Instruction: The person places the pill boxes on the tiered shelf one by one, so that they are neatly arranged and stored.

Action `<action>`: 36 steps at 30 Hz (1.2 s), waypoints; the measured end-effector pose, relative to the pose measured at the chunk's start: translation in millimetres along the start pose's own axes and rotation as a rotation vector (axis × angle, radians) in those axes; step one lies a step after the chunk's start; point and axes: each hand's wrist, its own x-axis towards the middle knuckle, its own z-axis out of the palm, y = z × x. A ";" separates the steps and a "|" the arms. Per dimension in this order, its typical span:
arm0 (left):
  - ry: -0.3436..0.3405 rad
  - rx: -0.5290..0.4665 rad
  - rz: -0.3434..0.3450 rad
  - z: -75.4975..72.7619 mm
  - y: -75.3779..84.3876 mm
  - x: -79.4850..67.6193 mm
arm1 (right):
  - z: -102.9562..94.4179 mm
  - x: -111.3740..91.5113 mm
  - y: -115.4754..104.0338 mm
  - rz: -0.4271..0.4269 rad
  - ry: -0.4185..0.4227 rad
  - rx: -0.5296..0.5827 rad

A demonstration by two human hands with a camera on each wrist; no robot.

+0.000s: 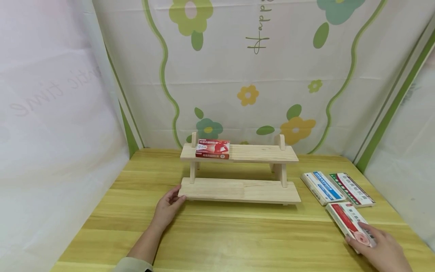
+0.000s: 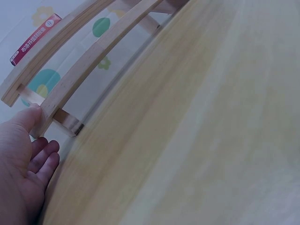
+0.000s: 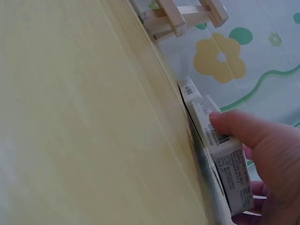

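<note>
A two-tier wooden shelf (image 1: 238, 189) stands in the middle of the table. My left hand (image 1: 168, 206) holds the left end of its lower board; in the left wrist view the thumb (image 2: 30, 117) lies against the board's end, the other fingers lower down. At the right, my right hand (image 1: 382, 245) grips a white and red medicine box (image 1: 346, 219) by its near end. The right wrist view shows the thumb (image 3: 225, 123) on the box's printed side (image 3: 208, 119), fingers partly hidden behind it. A red medicine box (image 1: 212, 149) sits on the upper tier, at the left.
Beyond the gripped box lie a blue and white medicine box (image 1: 324, 187) and a green, white and red one (image 1: 353, 189), side by side on the wooden table (image 1: 238, 238). Flower-printed cloth (image 1: 217, 60) hangs behind, with more cloth along both sides.
</note>
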 end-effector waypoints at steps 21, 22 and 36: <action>-0.003 -0.005 0.002 0.5 -0.1 0.6 | -43.6 3.8 -32.9 -0.193 0.262 0.104; -0.002 -0.005 0.003 0.6 0.0 0.5 | -46.5 4.5 -35.8 -0.205 0.270 0.109; 0.006 -0.005 0.000 1.1 1.1 -0.9 | -80.1 13.1 -91.3 -0.402 0.341 0.127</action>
